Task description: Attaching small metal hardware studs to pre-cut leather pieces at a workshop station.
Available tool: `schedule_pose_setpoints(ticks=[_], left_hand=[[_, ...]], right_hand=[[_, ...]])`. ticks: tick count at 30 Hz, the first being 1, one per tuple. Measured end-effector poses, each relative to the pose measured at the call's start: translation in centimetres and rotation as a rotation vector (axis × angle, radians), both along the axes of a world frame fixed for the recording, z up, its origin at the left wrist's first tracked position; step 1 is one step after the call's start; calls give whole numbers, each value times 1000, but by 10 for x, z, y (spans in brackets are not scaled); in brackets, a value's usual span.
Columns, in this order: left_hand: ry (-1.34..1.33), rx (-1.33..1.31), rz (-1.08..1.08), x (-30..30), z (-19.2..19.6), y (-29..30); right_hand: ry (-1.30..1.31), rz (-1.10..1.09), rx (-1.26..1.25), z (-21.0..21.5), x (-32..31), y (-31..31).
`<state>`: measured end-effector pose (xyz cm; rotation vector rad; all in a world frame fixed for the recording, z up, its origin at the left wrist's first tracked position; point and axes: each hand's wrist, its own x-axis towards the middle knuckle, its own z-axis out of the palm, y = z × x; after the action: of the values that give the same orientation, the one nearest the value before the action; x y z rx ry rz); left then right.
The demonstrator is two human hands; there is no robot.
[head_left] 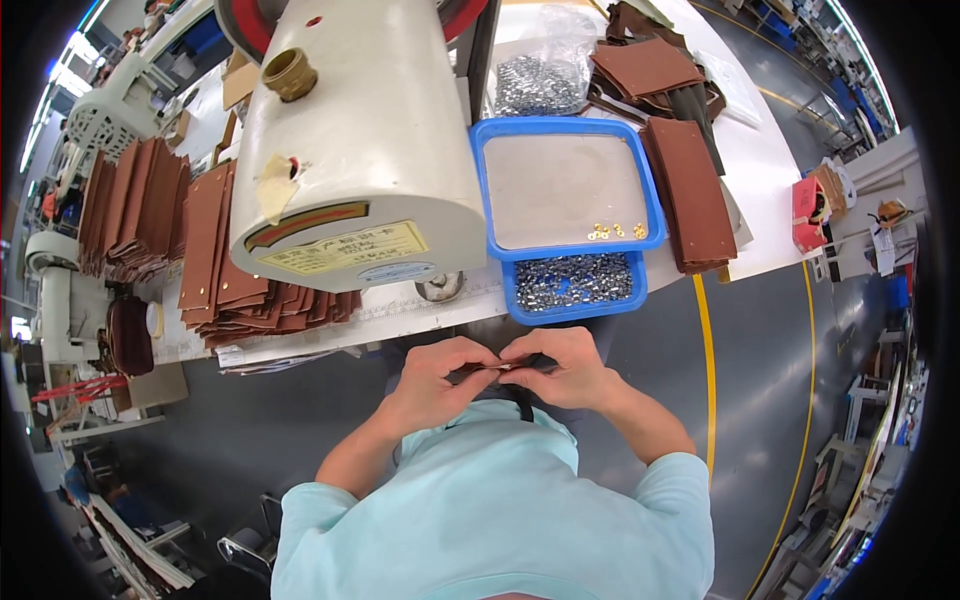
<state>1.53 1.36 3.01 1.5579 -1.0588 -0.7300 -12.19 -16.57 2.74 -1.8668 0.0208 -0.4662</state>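
Observation:
In front of my body, below the table's front edge, my left hand point(444, 380) and my right hand point(562, 367) meet at the fingertips. Both pinch a thin brown piece point(508, 366), seen almost edge-on and mostly covered by my fingers; it resembles the brown leather pieces on the table. A small pale spot shows between the fingertips, too small to make out. Just beyond my hands, a blue bin point(512, 302) holds many small silvery metal parts point(572, 281). Above it sits a blue-rimmed tray point(563, 185) with several gold-coloured snap or rivet parts point(618, 232) in its near right corner.
A large cream-coloured machine point(365, 150) stands over the table at centre left. Stacks of brown leather pieces point(215, 240) lie to its left, another stack point(690, 195) right of the tray. A clear bag of metal parts point(540, 85) lies behind. Yellow lines point(706, 345) mark the grey floor.

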Motion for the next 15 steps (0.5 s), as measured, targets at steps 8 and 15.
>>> schedule_pose_setpoints(ticks=[8, 15], left_hand=[[147, 266, -50, 4, 25, -12], [-66, 362, -138, 9, 18, -25]], right_hand=[[-131, -31, -28, -24, 2, 8], [-153, -95, -17, -39, -5, 16]])
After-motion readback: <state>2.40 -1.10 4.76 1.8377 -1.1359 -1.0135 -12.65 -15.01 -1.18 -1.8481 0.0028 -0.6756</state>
